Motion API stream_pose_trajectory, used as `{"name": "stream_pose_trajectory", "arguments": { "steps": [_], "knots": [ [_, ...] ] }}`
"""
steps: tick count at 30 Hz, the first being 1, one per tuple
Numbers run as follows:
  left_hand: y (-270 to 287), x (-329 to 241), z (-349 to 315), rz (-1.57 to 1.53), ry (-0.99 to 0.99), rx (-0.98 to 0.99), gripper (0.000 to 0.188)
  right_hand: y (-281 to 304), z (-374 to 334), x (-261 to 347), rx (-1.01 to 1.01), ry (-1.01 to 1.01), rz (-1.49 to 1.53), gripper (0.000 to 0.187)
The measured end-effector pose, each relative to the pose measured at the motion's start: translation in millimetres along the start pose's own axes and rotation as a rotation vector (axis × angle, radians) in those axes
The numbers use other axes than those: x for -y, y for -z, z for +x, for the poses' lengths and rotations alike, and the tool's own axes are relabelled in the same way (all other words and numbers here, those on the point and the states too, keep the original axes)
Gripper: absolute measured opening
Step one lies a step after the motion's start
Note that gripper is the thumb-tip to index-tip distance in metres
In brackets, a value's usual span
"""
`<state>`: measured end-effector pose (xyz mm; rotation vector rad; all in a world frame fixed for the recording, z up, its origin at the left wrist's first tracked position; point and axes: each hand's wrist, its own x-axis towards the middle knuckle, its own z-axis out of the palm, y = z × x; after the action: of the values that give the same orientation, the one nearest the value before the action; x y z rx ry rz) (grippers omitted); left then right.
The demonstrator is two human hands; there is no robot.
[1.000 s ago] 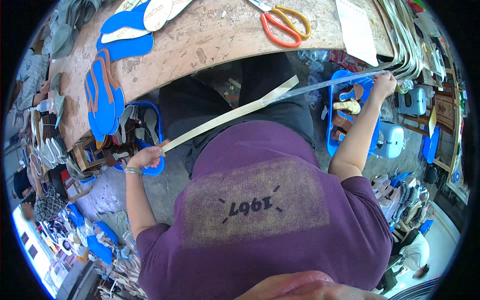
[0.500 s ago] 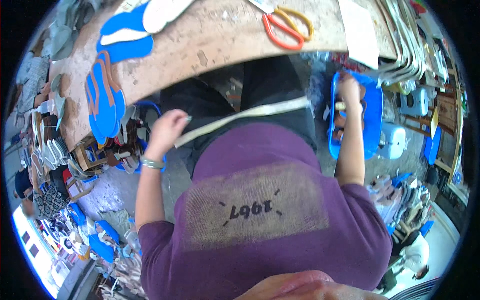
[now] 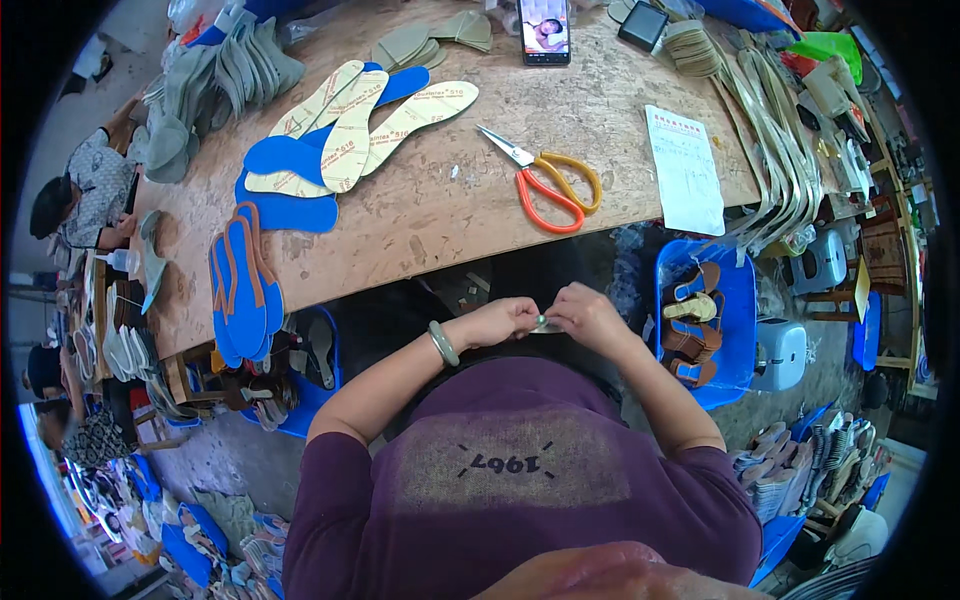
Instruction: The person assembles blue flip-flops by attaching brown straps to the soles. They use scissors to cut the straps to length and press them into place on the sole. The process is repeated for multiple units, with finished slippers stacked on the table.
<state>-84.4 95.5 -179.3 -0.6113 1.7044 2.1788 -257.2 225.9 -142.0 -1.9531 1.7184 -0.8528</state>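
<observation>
Close in over the lap, the left hand [image 3: 497, 322] and the right hand [image 3: 588, 313] meet fingertip to fingertip, each curled nearly closed and pinching one small pale strip piece [image 3: 546, 325] that shows only as a sliver between them; how much of it lies hidden under the fingers cannot be told. A pale green bangle [image 3: 442, 343] sits on the left wrist just behind that hand. Beside the right hand, on its outer side, stands a blue crate [image 3: 742, 300] with brown sandal uppers [image 3: 690, 330] in it. On the outer side of the left hand, lower down, another blue bin [image 3: 305, 410] holds dark pieces. Just beyond both hands runs the edge of the wooden worktable [image 3: 420, 235]. On it, ahead of the right hand, lie orange-handled scissors [image 3: 550, 185], blades closed, and further out to that side a white printed sheet [image 3: 686, 170]. Ahead of the left hand and well away lie blue soles with brown trim [image 3: 243, 285], then a fan of beige and blue insoles [image 3: 350, 130]. Farthest ahead a phone [image 3: 545, 28] rests near the table's far edge.
</observation>
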Motion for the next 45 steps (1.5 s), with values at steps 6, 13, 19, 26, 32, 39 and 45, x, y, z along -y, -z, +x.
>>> {"name": "stream_pose_trajectory", "arguments": {
  "steps": [6,13,19,26,32,39,45],
  "knots": [
    [2,-32,-3,-0.152,0.007,-0.057,0.015,40,15,-17,-0.055,0.102,-0.131,0.007],
    [8,-53,-36,-0.206,0.037,-0.121,0.021,73,-12,-98,-0.226,-0.244,-0.139,0.011],
    [10,-54,-87,-0.232,0.057,-0.158,0.024,73,-29,-170,-0.356,-0.556,-0.208,0.017],
    [0,-107,-169,-0.049,-0.002,-0.210,0.021,57,-35,-260,-0.503,-0.342,-0.757,0.042],
    [9,-111,-225,-0.019,-0.573,-0.332,0.019,61,-26,-286,-0.500,-0.355,-0.970,0.042],
    [12,-137,-250,-0.809,-1.426,0.334,0.029,34,-41,-311,-0.333,-0.417,-1.107,0.043],
    [8,-138,-216,-0.458,-0.971,-0.193,0.019,-5,-81,-406,0.557,-0.903,-0.703,0.043]
  ]
}}
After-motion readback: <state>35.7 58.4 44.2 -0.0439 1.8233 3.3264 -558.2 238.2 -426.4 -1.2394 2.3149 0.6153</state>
